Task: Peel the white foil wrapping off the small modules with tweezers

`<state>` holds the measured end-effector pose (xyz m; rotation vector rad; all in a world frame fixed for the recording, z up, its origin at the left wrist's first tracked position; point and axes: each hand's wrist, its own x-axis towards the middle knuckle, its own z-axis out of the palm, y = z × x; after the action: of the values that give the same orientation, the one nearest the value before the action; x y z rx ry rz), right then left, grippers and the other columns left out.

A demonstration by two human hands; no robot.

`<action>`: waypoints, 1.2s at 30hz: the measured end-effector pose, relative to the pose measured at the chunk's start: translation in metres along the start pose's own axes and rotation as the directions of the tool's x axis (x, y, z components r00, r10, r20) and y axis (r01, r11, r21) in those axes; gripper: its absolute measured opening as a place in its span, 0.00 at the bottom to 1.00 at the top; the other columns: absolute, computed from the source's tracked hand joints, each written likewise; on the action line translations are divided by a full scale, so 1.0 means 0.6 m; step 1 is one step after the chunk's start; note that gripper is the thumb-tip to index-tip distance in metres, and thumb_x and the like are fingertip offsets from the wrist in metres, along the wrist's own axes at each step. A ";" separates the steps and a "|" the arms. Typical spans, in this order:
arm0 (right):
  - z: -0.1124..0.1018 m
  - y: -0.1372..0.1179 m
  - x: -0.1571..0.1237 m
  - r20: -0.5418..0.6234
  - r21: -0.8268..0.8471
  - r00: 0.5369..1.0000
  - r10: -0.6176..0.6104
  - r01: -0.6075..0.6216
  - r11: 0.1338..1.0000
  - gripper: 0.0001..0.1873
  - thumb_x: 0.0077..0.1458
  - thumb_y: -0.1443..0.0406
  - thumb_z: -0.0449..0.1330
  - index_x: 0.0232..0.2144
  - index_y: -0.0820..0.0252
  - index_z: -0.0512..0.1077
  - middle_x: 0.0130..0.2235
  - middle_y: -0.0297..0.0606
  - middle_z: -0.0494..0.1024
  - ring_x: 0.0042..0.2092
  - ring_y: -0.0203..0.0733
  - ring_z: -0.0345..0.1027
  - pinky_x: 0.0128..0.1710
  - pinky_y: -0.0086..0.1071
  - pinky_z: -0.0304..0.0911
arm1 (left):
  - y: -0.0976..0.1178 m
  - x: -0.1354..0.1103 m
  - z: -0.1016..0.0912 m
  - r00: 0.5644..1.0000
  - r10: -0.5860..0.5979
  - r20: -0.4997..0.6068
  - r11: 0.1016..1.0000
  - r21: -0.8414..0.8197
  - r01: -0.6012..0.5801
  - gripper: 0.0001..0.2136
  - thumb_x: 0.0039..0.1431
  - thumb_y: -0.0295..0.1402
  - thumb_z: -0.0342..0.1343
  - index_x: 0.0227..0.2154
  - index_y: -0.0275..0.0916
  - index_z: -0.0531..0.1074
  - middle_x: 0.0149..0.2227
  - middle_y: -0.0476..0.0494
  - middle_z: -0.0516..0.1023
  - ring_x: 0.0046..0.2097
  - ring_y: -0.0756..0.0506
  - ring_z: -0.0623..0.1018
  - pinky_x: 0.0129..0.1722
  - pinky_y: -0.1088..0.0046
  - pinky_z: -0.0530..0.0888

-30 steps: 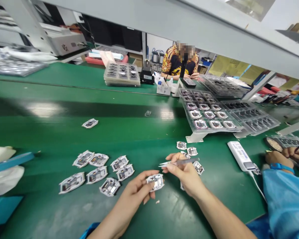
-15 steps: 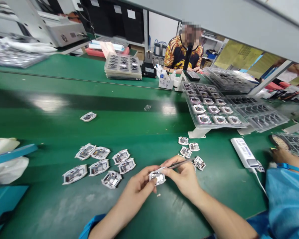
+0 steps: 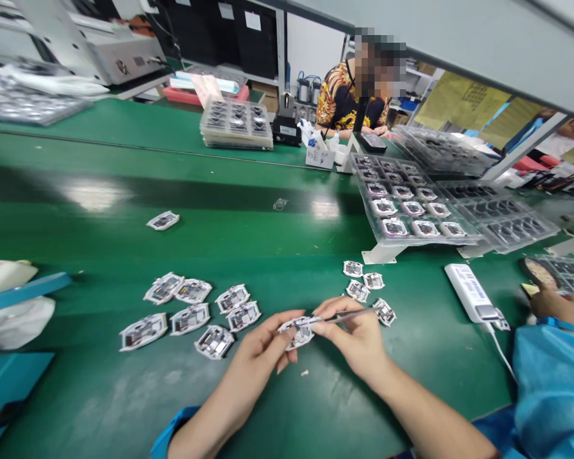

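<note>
Circuit module (image 3: 297, 333), white-edged, held above the bench (image 3: 287, 255) between both hands. Left hand (image 3: 254, 357): grip pressed together, pinching the module between thumb and fingers. Right hand (image 3: 354, 341): grip closed on a pair of fine tweezers (image 3: 349, 317), tips at the module's upper face. Four like loose modules (image 3: 367, 290) lie just beyond the right hand; seven more (image 3: 190, 319) lie grouped to the left of the left hand, and a single module (image 3: 162, 220) lies farther up the bench. Clear plastic trays of modules (image 3: 414, 204) stand on a raised white support at upper right. White power adapter (image 3: 469, 293) with cable lies right of the hands. Separate worker's hand (image 3: 559, 309), blue wristband, at the right edge. Co-worker in a patterned shirt (image 3: 349, 108) sits across the bench.
</note>
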<state>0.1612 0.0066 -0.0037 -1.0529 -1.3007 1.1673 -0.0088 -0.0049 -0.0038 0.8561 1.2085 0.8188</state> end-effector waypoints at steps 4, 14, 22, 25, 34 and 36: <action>-0.006 0.006 0.003 0.038 0.075 0.991 0.130 -0.133 0.988 0.10 0.48 0.61 0.70 0.30 0.58 0.74 0.33 0.36 0.80 0.36 0.41 0.75 0.39 0.35 0.70 | 0.000 0.000 -0.003 0.999 -0.003 -0.032 1.000 -0.020 0.002 0.19 0.51 0.41 0.60 0.43 0.36 0.77 0.25 0.49 0.74 0.25 0.50 0.68 0.24 0.76 0.64; -0.002 0.003 0.013 0.122 0.226 0.961 0.250 -0.272 0.935 0.15 0.44 0.58 0.72 0.26 0.59 0.72 0.29 0.33 0.80 0.32 0.37 0.74 0.36 0.32 0.70 | 0.004 0.001 -0.003 0.999 -0.039 -0.004 0.999 -0.037 0.039 0.19 0.50 0.42 0.62 0.43 0.36 0.78 0.27 0.47 0.76 0.26 0.50 0.68 0.25 0.76 0.65; -0.004 0.001 0.014 0.017 0.232 0.967 0.255 -0.252 0.939 0.17 0.41 0.56 0.73 0.27 0.58 0.72 0.29 0.33 0.78 0.31 0.37 0.72 0.33 0.30 0.70 | 0.013 -0.003 0.000 1.000 -0.023 -0.009 1.000 -0.014 0.023 0.19 0.49 0.43 0.63 0.42 0.38 0.78 0.24 0.50 0.74 0.27 0.49 0.69 0.25 0.76 0.64; -0.004 0.005 0.012 0.007 0.176 0.968 0.249 -0.246 0.953 0.17 0.42 0.55 0.72 0.27 0.59 0.72 0.27 0.32 0.76 0.30 0.36 0.71 0.32 0.30 0.68 | 0.001 0.003 -0.003 0.999 0.053 0.002 0.996 0.068 -0.053 0.19 0.49 0.41 0.63 0.43 0.38 0.77 0.20 0.52 0.73 0.25 0.49 0.69 0.24 0.76 0.64; -0.001 0.010 0.011 0.058 0.277 0.947 0.315 -0.318 0.907 0.16 0.41 0.57 0.73 0.27 0.58 0.73 0.28 0.32 0.78 0.30 0.36 0.71 0.34 0.30 0.67 | -0.021 0.014 -0.007 0.982 0.186 0.038 0.945 0.268 -0.190 0.17 0.50 0.41 0.56 0.44 0.47 0.75 0.22 0.60 0.76 0.28 0.48 0.76 0.25 0.70 0.61; 0.000 0.012 0.011 0.054 0.294 0.943 0.328 -0.329 0.897 0.16 0.40 0.58 0.74 0.26 0.58 0.73 0.27 0.31 0.77 0.29 0.35 0.71 0.33 0.29 0.67 | -0.018 0.011 -0.005 0.983 0.180 0.037 0.930 0.318 -0.183 0.19 0.50 0.43 0.54 0.45 0.46 0.74 0.23 0.61 0.76 0.29 0.48 0.76 0.25 0.69 0.61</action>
<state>0.1604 0.0141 -0.0096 -1.0677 -0.9265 1.5667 -0.0100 -0.0032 -0.0167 1.2508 1.2892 0.7764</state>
